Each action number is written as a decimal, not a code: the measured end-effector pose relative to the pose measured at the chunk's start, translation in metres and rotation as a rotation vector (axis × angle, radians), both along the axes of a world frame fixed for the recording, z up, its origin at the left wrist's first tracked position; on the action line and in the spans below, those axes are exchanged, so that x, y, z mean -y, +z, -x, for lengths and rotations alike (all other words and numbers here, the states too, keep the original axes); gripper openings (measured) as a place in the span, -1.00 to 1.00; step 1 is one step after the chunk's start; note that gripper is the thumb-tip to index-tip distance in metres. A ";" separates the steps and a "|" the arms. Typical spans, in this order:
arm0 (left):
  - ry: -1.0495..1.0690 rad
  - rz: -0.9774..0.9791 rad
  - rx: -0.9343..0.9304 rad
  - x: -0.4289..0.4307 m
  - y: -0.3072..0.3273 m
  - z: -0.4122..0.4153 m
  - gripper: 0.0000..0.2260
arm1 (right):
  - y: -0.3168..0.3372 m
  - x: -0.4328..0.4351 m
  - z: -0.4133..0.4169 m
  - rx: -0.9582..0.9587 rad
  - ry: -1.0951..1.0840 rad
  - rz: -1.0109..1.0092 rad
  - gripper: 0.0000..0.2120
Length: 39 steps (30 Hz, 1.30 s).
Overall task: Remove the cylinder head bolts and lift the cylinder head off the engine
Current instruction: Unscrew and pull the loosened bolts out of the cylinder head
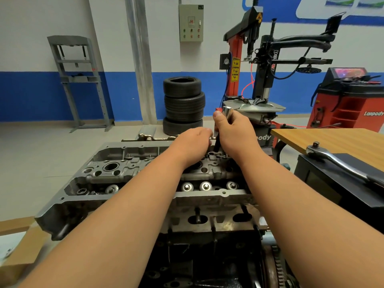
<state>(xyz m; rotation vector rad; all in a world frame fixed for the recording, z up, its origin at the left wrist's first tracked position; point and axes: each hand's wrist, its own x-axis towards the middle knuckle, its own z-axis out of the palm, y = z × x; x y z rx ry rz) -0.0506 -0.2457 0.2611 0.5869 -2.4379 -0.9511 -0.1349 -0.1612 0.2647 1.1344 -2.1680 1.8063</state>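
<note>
The grey cylinder head (116, 173) sits on top of the dark engine block (207, 246) in front of me. My right hand (234, 129) is closed around a chrome socket (227, 111) on a dark shaft (217, 143) that stands upright in a hole at the head's far right. Whether that shaft is a bolt or an extension I cannot tell. My left hand (193, 142) rests palm down on the head just left of the shaft, fingers curled near its base. What the left fingers touch is hidden.
A chrome ratchet handle (340, 163) lies on a black box (324, 183) to my right, beside a wooden table (332, 140). Behind stand stacked tyres (184, 104), a tyre changer (255, 80) and a red wheel balancer (349, 100). A grey press frame (79, 80) is at the left wall.
</note>
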 end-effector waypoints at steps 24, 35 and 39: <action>-0.048 0.034 0.115 0.006 -0.002 0.000 -0.84 | -0.001 0.001 0.001 -0.062 -0.034 -0.025 -0.73; -0.052 -0.499 -0.482 0.005 0.007 0.000 -0.83 | 0.004 -0.001 0.005 0.089 -0.084 0.211 -0.72; -0.404 -0.465 -0.266 0.007 0.004 -0.006 -0.77 | 0.003 -0.001 0.005 0.076 -0.075 0.161 -0.72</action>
